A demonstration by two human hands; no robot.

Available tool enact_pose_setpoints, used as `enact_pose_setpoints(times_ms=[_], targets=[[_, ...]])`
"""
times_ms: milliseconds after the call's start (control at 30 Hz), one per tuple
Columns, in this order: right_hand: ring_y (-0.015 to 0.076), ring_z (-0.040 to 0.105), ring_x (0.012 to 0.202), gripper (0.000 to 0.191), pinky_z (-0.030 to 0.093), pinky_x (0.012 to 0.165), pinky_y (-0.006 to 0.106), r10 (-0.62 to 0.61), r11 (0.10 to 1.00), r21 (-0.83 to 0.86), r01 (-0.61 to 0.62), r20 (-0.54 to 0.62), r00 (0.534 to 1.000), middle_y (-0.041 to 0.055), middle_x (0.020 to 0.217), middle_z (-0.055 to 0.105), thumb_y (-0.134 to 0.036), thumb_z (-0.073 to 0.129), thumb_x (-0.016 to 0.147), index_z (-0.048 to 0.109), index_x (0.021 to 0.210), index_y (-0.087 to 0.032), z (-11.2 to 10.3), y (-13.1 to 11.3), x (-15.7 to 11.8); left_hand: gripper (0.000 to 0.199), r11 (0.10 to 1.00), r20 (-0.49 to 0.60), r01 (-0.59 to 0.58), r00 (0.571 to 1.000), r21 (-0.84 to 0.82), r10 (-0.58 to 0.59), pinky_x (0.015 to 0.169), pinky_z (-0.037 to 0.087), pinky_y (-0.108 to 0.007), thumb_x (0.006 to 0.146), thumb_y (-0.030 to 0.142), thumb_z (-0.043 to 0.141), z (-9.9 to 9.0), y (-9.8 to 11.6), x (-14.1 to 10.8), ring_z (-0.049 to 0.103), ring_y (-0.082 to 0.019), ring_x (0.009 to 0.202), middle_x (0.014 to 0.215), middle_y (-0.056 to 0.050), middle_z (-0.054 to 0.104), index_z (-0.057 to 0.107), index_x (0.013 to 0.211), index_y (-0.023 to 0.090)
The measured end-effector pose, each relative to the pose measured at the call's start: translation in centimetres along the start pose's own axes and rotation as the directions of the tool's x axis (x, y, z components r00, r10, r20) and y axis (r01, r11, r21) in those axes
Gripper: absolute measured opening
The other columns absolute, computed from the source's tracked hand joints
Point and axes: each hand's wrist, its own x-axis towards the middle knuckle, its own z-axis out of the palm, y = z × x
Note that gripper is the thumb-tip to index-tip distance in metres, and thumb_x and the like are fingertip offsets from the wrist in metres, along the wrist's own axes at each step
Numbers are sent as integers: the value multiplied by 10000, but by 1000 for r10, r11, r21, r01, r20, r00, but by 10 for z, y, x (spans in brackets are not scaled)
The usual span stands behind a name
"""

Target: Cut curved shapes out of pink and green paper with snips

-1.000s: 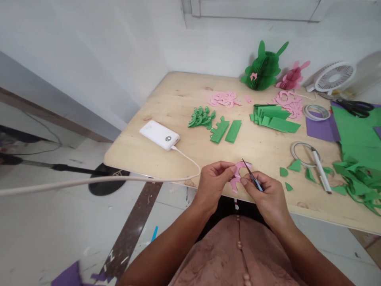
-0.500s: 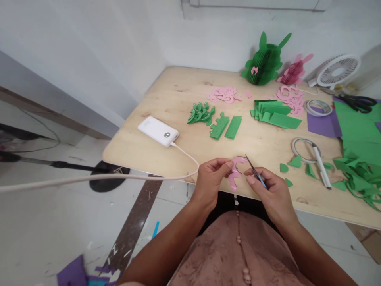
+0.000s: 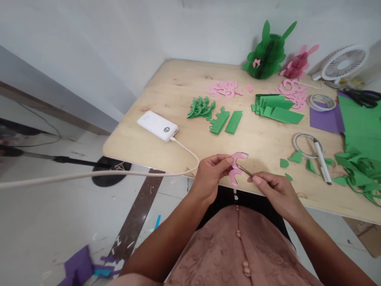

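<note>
My left hand (image 3: 212, 172) pinches a curved pink paper cutout (image 3: 235, 176) near the table's front edge. Short pale strips show on the cutout's surface. In my right hand (image 3: 275, 190) is a slim pair of metal tweezers (image 3: 244, 170), held between thumb and fingers. Its tips point left and meet the inner curve of the cutout; whether they grip anything is too small to tell. Beyond my hands lie a green notched paper piece (image 3: 219, 121), a plain green folded strip (image 3: 233, 122) and a cluster of curled green cutouts (image 3: 201, 108).
A white power bank (image 3: 157, 126) with a cable lies left. Pink cutouts (image 3: 225, 89), green strips (image 3: 278, 109), a tape roll (image 3: 321, 102) and a marker (image 3: 322, 163) lie about. A green paper rabbit (image 3: 266, 57), pink rabbit (image 3: 297, 64) and fan (image 3: 343, 63) stand behind.
The tweezers have swung down and left, so their tips now reach the pink cutout. My right hand has shifted slightly right and down; my left hand keeps its pinch. The view has tilted slightly.
</note>
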Motion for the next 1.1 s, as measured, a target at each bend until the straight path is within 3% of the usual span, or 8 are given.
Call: enact_pose_setpoints(times_ms=[333, 700, 1100], targets=[[199, 592, 690, 409, 440, 554, 261, -4, 1000, -21, 3, -26, 1000, 32, 716, 660, -492, 491, 856, 697, 686, -182, 2, 5, 0, 210, 992, 74, 119, 990, -38, -116, 604, 456, -247, 598, 269, 796, -5, -6, 4, 596, -113, 595, 676, -37, 679, 700, 710, 119], [200, 580, 724, 406, 433, 605, 265, 11, 1000, 7, -11, -6, 1000, 41, 749, 651, -488, 486, 873, 682, 729, -163, 6, 6, -4, 192, 999, -18, 38, 999, -34, -39, 583, 452, -241, 551, 249, 808, 2, -4, -3, 567, -101, 564, 620, -15, 657, 697, 647, 125], [186, 569, 680, 394, 438, 570, 253, -13, 999, -36, 13, 4, 1000, 28, 708, 644, -482, 491, 869, 704, 754, -171, 3, 6, -4, 159, 1000, -8, 0, 1000, 9, 0, 610, 450, -239, 566, 237, 798, 3, -6, -3, 567, -99, 582, 626, -10, 665, 698, 633, 134]])
